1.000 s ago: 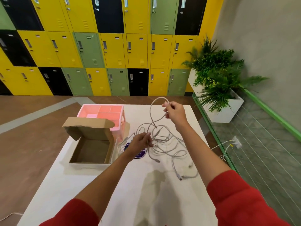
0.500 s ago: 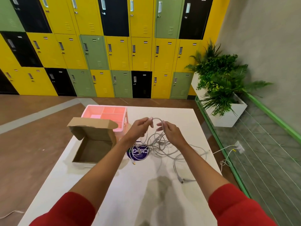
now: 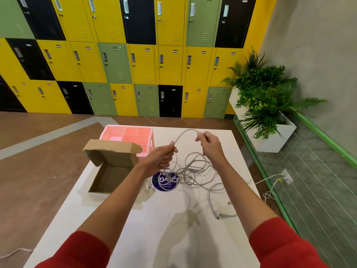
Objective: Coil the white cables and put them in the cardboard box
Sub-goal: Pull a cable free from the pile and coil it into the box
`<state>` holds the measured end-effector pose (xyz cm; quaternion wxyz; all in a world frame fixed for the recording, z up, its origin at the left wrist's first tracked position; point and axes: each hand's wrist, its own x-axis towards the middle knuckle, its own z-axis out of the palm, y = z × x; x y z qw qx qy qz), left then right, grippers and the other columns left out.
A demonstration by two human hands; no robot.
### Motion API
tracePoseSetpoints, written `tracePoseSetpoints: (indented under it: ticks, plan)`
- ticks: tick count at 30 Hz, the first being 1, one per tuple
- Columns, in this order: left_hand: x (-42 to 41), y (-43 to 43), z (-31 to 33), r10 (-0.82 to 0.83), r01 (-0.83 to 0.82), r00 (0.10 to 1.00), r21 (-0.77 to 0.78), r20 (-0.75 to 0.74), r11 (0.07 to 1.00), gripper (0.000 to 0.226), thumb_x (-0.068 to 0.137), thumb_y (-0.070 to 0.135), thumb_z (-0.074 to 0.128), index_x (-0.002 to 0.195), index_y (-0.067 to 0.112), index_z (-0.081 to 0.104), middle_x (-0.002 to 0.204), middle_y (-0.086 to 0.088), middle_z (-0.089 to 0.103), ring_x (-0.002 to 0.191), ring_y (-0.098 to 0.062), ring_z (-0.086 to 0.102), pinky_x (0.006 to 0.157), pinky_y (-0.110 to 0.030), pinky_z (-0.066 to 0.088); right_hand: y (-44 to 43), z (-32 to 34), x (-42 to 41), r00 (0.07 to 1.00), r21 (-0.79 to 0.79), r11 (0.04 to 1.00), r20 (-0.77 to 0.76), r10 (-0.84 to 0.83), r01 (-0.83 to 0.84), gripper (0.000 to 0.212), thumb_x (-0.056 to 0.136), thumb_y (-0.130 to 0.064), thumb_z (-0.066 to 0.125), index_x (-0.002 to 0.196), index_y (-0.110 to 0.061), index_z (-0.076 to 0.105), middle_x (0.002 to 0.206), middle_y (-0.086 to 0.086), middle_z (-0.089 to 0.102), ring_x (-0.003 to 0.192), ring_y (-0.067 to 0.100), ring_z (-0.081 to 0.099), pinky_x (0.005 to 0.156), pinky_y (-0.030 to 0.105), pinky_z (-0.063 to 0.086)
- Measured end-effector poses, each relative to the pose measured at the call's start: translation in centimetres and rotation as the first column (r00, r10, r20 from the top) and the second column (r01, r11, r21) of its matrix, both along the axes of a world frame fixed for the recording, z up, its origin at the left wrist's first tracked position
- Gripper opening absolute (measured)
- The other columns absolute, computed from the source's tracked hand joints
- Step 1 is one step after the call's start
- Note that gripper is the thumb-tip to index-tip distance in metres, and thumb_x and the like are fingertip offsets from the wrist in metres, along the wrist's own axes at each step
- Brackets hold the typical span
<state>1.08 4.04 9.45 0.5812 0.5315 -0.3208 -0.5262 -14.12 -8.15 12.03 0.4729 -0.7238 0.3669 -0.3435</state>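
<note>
White cables (image 3: 193, 171) tangled on the table (image 3: 154, 238) beside the open cardboard box (image 3: 108, 178), one strand (image 3: 185, 131) arched between hands: gripped in the curled left hand (image 3: 161, 158), pinched by the right hand (image 3: 209, 144). Looks like first-loop coiling; next calls for feeding slack leftward without dragging the heap.

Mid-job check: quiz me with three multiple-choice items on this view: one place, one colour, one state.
1. Relative to the cardboard box, the pink organiser stands: A) inside it; B) behind it, on the table; C) on the floor.
2. The person's sleeves are: A) red; B) grey; C) black.
3. The left hand: A) lies flat on the table; B) reaches into the box; C) grips a white cable.
Key: 1 B, it sits past the box's raised lid; 2 A, both sleeves show red; 3 C, its fingers curl round the cable.
</note>
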Motion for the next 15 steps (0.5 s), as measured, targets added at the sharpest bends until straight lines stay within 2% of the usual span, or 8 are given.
tracePoseSetpoints:
  ticks: [2,4,7,10,13,15]
  plan:
    - [-0.1,0.2,0.3,-0.037,0.036,0.995,-0.007,-0.088,0.999,0.030,0.098,0.037,0.042,0.087,0.013,0.057,0.049,0.010,0.025,0.040,-0.002,0.019,0.037,-0.015,0.015,-0.4,-0.6,-0.1,0.994,-0.031,0.997,-0.080,-0.073,0.071,0.033,0.099,-0.032,0.049,0.079,-0.009,0.062,0.056,-0.002,0.043,0.054,0.011,0.039,0.054,0.027,0.033]
    - [-0.1,0.3,0.7,-0.044,0.038,0.987,-0.042,-0.153,0.998,0.029,0.099,0.035,0.041,0.097,0.013,0.060,0.047,0.011,0.024,0.038,-0.002,0.018,0.035,-0.015,0.014,-0.4,-1.3,-0.3,0.981,-0.051,0.997,-0.183,-0.066,0.057,0.033,0.098,-0.031,0.049,0.079,-0.010,0.065,0.059,-0.003,0.048,0.056,0.010,0.042,0.057,0.029,0.033]
    - [-0.1,0.1,1.2,-0.089,0.067,0.975,-0.114,-0.205,0.991,0.038,0.096,0.036,0.044,0.120,0.012,0.060,0.048,0.009,0.024,0.039,-0.003,0.017,0.036,-0.016,0.012,0.0,-2.6,-0.5,0.938,-0.065,0.998,-0.348,0.002,-0.027,0.034,0.098,-0.034,0.049,0.078,-0.013,0.067,0.057,-0.006,0.048,0.057,0.011,0.045,0.065,0.028,0.035]
    - [0.0,-0.3,1.4,-0.112,0.080,0.972,-0.160,-0.207,0.984,0.043,0.098,0.033,0.043,0.134,0.010,0.052,0.053,0.008,0.032,0.042,-0.004,0.022,0.039,-0.016,0.014,0.7,-3.6,-0.1,0.861,-0.049,0.985,-0.494,0.122,-0.168,0.037,0.098,-0.038,0.048,0.078,-0.016,0.069,0.061,-0.002,0.056,0.060,0.014,0.050,0.067,0.029,0.038]
    - [-0.2,-0.6,1.2,-0.038,0.017,0.987,-0.134,-0.156,0.991,0.037,0.101,0.028,0.040,0.134,0.013,0.051,0.075,0.006,0.055,0.054,-0.002,0.041,0.045,-0.013,0.031,1.5,-4.4,0.5,0.757,-0.024,0.944,-0.604,0.248,-0.328,0.036,0.098,-0.039,0.047,0.075,-0.022,0.069,0.080,0.003,0.065,0.078,0.020,0.060,0.077,0.033,0.043]
    - [-0.2,-0.7,0.9,-0.005,-0.008,0.993,-0.113,-0.121,0.994,0.036,0.102,0.029,0.037,0.132,0.016,0.051,0.105,0.003,0.067,0.078,-0.006,0.063,0.064,-0.018,0.047,2.1,-3.8,0.7,0.681,0.016,0.905,-0.652,0.332,-0.426,0.035,0.100,-0.035,0.044,0.088,-0.019,0.072,0.096,0.007,0.068,0.090,0.022,0.060,0.082,0.033,0.043]
